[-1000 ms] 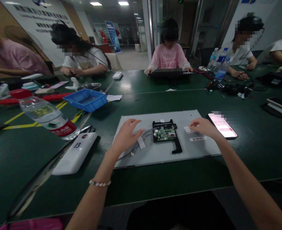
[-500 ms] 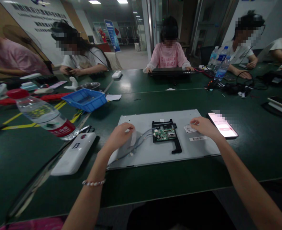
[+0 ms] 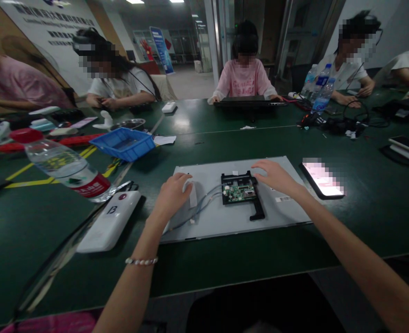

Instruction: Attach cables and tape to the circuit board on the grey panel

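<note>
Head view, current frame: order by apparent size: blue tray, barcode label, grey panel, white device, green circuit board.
1. Grey panel
2. Blue tray and white device: too close to call; the device is nearer the camera
3. Green circuit board
4. Barcode label

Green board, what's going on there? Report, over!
Left hand at white strip, grip unclear. Right hand open beside black frame. Green board uncovered by hands. Phone right of grey panel.
</note>
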A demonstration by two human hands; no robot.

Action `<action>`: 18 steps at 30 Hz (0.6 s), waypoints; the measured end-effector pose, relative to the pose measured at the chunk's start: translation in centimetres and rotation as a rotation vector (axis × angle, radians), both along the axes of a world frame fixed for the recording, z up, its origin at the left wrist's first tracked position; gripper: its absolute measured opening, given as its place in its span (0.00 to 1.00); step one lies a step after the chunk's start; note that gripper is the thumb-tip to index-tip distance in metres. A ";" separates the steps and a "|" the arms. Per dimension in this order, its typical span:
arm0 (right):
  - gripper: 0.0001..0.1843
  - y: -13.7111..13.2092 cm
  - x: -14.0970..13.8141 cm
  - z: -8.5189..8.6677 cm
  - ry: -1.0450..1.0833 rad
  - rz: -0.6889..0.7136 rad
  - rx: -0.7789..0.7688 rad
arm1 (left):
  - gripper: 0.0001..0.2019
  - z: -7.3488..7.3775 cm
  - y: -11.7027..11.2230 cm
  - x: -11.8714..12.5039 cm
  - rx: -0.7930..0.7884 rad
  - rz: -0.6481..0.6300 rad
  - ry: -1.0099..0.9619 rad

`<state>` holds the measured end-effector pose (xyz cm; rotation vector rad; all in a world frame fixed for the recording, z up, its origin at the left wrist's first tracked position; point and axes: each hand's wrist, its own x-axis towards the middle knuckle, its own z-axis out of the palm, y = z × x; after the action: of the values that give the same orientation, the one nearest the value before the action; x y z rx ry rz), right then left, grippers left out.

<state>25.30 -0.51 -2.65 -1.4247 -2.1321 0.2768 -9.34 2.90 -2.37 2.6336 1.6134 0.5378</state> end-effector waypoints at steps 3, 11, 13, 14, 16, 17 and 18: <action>0.15 1.5 -2.0 -0.1 -0.055 0.068 0.009 | 0.15 0.2 -0.2 0.4 0.017 0.022 0.058; 0.12 3.6 -5.5 -0.8 -0.183 -0.010 -0.056 | 0.13 0.8 -0.9 1.0 0.081 0.039 0.083; 0.12 3.6 -5.3 -0.4 -0.202 -0.051 -0.046 | 0.13 0.8 -1.0 1.0 0.095 0.039 0.085; 0.12 3.6 -4.9 -0.2 -0.216 -0.075 -0.028 | 0.13 0.9 -1.1 1.0 0.102 0.039 0.085; 0.13 3.2 -3.6 0.1 -0.256 -0.140 0.026 | 0.13 0.9 -1.1 1.0 0.113 0.041 0.086; 0.13 3.0 -2.8 0.2 -0.283 -0.173 0.051 | 0.13 0.9 -1.2 1.0 0.116 0.042 0.086; 0.14 2.8 -2.0 0.2 -0.312 -0.205 0.065 | 0.13 0.9 -1.2 1.0 0.119 0.042 0.085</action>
<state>23.28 2.28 -2.41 -1.7236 -2.1861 -0.0988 -8.36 1.74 -1.46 2.7491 1.7155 0.5470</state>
